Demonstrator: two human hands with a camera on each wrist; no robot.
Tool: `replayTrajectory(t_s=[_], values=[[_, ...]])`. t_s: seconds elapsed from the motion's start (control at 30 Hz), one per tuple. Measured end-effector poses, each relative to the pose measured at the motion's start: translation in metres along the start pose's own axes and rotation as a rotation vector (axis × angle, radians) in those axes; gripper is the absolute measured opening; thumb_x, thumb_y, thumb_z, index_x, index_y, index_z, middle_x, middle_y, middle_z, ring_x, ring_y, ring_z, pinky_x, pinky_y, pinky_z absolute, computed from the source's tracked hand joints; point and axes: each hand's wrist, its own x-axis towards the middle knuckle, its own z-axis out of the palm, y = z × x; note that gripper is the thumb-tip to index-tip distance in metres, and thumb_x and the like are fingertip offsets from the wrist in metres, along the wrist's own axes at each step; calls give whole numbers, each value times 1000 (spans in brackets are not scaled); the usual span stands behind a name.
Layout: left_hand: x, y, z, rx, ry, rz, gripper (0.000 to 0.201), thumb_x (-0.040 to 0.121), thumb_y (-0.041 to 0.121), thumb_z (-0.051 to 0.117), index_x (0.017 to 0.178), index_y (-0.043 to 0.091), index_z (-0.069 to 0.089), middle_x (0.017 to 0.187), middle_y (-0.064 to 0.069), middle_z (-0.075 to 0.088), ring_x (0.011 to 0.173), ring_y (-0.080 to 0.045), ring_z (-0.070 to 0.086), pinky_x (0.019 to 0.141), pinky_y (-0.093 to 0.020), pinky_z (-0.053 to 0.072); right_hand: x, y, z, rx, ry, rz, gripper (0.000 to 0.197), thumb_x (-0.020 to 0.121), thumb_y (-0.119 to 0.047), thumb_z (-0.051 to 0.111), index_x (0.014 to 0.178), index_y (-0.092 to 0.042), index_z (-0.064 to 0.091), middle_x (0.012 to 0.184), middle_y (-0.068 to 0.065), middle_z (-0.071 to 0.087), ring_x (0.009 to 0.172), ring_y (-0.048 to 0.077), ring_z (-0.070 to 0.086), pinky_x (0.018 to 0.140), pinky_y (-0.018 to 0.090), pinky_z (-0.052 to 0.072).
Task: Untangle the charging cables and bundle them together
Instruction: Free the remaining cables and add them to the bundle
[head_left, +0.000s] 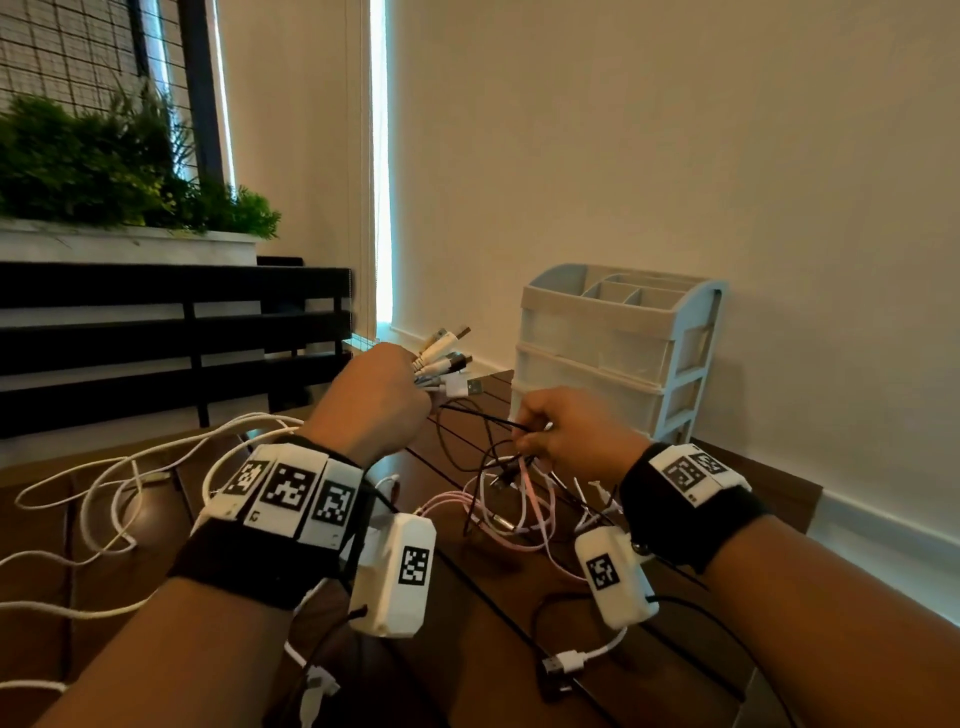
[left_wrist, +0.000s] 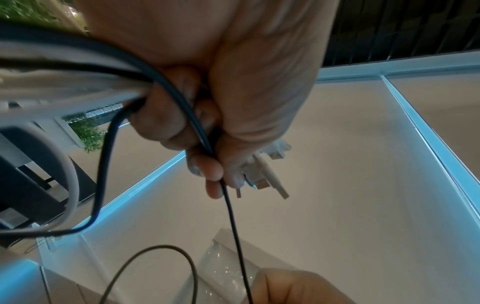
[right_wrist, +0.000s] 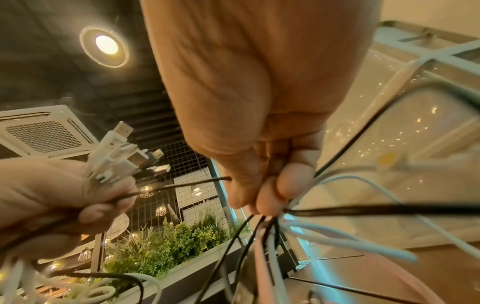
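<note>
I see a dark, glossy slatted wood tabletop (head_left: 519, 649). The USB plugs (head_left: 447, 353) show shiny metal tips in smooth white plastic shells. One white cable (head_left: 104, 483) looks braided cloth; the black cable (left_wrist: 231, 216) is smooth and rubbery. The drawer organizer (head_left: 613, 353) is matt, partly translucent plastic.

White, pink and black charging cables (head_left: 511, 499) lie tangled on the tabletop (head_left: 483, 623); their USB plugs (head_left: 444, 358), perhaps five, fan upward together.

obstacle: drawer organizer (head_left: 613, 358) against wall | just left of it: tangled cables (head_left: 519, 499) cover table (head_left: 467, 649) | above it: open air
</note>
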Motion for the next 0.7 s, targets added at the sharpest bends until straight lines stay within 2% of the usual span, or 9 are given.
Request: replayTrajectory(t_s=[0.07, 0.17, 0.27, 0.33, 0.4, 0.47, 0.5, 0.63, 0.7], values=[[-1, 0, -4, -1, 11, -3, 14, 88, 23, 66, 89, 9, 64, 77, -6, 62, 71, -22, 58, 55, -28, 39, 2, 3, 1, -24, 20, 17, 5, 89, -22, 66, 86, -22, 62, 80, -8, 64, 66, -1, 59, 61, 17, 43], [-3, 3, -6, -8, 28, -3, 14, 88, 22, 66, 91, 8, 66, 78, -7, 62, 69, -21, 56, 51, -27, 36, 4, -1, 2, -66, 51, 19, 13, 95, -27, 56, 90, -16, 60, 78, -1, 63, 67, 10, 58, 59, 21, 42], [-4, 5, -8, -27, 36, -8, 16, 88, 20, 66, 97, 8, 68, 77, -6, 62, 68, -19, 55, 50, -26, 36, 2, -6, 1, 275, -47, 104, 14, 100, -21, 46, 97, -9, 53, 81, 11, 70, 55, 19, 63, 48, 24, 50], [-4, 4, -12, -25, 53, -11, 20, 88, 21, 66, 102, 7, 68, 76, -4, 59, 67, -17, 53, 51, -26, 34, 1, -6, 2, 397, -73, 124, 11, 100, -18, 47, 98, -8, 52, 78, 11, 68, 53, 15, 62, 47, 23, 49], [-4, 3, -18, -25, 73, -21, 24, 88, 22, 67, 103, 4, 66, 73, -3, 56, 64, -14, 50, 50, -25, 32, 4, 0, 3, 170, 17, 64, 13, 96, -24, 54, 89, -14, 55, 74, 2, 62, 56, 7, 57, 53, 22, 45], [-4, 3, -22, -36, 85, -29, 25, 88, 23, 68, 102, 2, 66, 72, -4, 55, 62, -13, 48, 49, -25, 31, 8, 5, 3, -112, 89, 13, 23, 95, -38, 54, 80, -20, 55, 73, -4, 57, 65, 8, 53, 60, 24, 39], [-4, 4, -23, -33, 87, -21, 25, 88, 23, 68, 102, 2, 66, 72, -4, 55, 61, -13, 48, 49, -25, 31, 9, 5, 3, -162, 69, 19, 28, 95, -42, 50, 80, -20, 55, 74, -3, 57, 68, 11, 53, 62, 26, 40], [-6, 7, -26, -9, 97, 3, 16, 87, 24, 68, 90, 9, 64, 67, 0, 52, 59, -11, 46, 48, -25, 30, 10, 1, 7, -105, -88, 86, 40, 98, -50, 39, 93, -15, 59, 87, 4, 63, 78, 19, 60, 77, 39, 51], [-6, 5, -31, -30, 114, -13, 15, 87, 21, 68, 82, 8, 62, 65, -1, 52, 57, -12, 46, 47, -26, 30, 11, 2, 6, -109, -21, 61, 44, 96, -53, 39, 89, -15, 59, 80, 1, 60, 73, 16, 57, 70, 34, 48]])
